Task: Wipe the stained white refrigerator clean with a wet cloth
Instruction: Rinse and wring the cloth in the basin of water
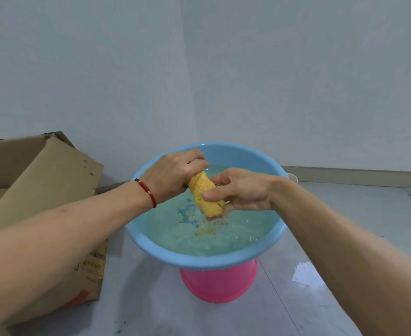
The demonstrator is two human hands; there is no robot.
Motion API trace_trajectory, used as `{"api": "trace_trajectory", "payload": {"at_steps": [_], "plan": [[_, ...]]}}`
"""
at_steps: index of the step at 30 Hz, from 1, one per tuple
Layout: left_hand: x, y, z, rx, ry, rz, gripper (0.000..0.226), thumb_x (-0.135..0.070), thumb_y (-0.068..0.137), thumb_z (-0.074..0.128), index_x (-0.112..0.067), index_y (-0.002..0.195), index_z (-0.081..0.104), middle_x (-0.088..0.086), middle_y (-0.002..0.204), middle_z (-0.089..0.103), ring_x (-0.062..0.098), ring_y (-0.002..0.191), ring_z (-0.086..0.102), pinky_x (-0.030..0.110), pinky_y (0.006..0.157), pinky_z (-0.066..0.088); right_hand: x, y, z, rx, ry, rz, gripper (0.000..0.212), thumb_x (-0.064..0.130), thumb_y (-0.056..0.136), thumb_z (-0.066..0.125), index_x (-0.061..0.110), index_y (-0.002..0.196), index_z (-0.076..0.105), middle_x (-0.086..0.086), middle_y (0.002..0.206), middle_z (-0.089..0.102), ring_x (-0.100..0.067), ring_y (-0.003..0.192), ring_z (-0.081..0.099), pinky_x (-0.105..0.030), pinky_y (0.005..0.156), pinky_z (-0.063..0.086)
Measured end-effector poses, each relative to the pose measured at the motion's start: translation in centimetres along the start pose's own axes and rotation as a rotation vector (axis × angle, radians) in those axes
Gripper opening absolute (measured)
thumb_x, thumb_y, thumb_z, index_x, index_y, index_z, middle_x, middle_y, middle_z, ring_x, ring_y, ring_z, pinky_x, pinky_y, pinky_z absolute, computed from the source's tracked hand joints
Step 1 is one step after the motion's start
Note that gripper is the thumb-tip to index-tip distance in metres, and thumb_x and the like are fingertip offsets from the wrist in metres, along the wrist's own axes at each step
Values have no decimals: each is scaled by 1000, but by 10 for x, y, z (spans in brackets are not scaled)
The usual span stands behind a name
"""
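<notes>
yellow cloth [205, 194] rolled tight, gripped by 2 hands

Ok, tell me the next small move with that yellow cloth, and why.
Probably finish wringing: both the left hand and right hand grip the rolled yellow cloth above the blue basin, and water is dripping from it into the basin. The refrigerator isn't in view.

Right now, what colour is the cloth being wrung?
Yellow-orange; the head view shows the cloth best, over the blue basin.
</notes>
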State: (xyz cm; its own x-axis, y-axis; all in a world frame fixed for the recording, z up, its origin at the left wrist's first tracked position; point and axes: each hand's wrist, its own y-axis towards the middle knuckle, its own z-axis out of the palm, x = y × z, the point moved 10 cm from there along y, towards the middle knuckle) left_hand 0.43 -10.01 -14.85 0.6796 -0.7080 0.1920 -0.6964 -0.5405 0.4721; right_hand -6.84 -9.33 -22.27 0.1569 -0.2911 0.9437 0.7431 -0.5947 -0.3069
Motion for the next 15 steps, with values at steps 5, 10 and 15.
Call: {"api": "trace_trajectory", "payload": {"at_steps": [5, 10, 15], "plan": [[-11, 6, -13, -51, 0, 164, 26, -1, 80, 55, -10, 103, 63, 10, 92, 67, 29, 69, 65, 37, 52, 53, -15, 15, 40, 42, 246, 27, 19, -1, 77, 50, 11, 93, 51, -5, 77, 50, -14, 70, 57, -37, 72, 63], [-1, -3, -2, 95, 141, 147, 6, -7, 80, 57, -7, 80, 63, 7, 69, 55, 28, 49, 54, 33, 35, 41, -12, 20, 33, -10, 171, 58, 9, 4, 100, 58, 7, 105, 52, -13, 89, 69, -11, 51, 56, -18, 40, 38], [2, 4, 23, 411, 323, -115, 14, -11, 74, 66, -15, 74, 53, 8, 71, 63, 33, 61, 62, 31, 50, 33, 6, 26, -17, -510, -729, 8, 20, 20, 78, 71, 11, 72, 55, -5, 64, 56, -27, 56, 50, -32, 50, 40]]}}
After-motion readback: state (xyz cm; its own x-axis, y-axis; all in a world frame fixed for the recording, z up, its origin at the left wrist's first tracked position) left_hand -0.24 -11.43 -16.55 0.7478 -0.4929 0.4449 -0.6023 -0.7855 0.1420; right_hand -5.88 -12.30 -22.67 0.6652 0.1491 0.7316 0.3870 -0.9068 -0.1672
